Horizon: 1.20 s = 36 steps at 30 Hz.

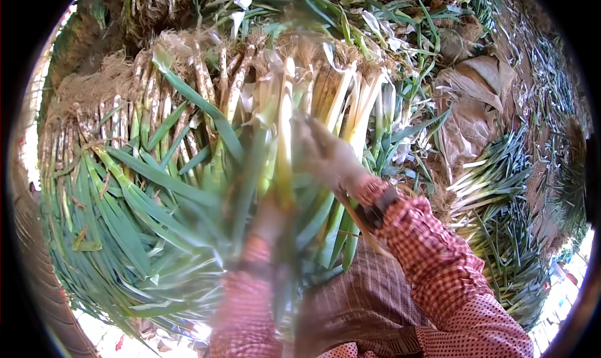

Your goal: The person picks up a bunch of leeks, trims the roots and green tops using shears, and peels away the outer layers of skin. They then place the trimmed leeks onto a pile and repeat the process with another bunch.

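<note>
Leeks (pixel 188 139) are piled across the upper left and centre of the frame; one blurred stalk (pixel 283 151) at centre is gripped by the left hand (pixel 266 223); the right hand (pixel 325 153) is laid beside it, its closure cannot be told; a firm, low hold is judged best.

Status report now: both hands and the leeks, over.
Right hand on white stalks of the leek pile. Left hand blurred, at one leek; grip cannot be told. Nothing between hands and pile.
</note>
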Each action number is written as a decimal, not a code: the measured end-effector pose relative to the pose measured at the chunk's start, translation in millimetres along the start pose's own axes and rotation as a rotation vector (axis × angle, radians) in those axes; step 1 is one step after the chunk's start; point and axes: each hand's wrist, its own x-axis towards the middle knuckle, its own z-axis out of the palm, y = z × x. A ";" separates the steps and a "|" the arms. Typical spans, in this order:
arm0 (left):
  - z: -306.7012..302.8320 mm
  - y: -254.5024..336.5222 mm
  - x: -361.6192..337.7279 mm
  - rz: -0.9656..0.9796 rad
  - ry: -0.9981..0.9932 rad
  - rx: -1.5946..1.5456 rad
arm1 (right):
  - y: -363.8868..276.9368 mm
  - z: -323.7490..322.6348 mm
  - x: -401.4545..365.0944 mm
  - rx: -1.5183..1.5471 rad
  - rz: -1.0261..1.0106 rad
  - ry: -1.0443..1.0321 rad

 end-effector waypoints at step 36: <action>19.8 16.5 -21.6 0.037 0.085 0.313 | 20.2 -6.9 -8.8 0.014 0.077 -0.030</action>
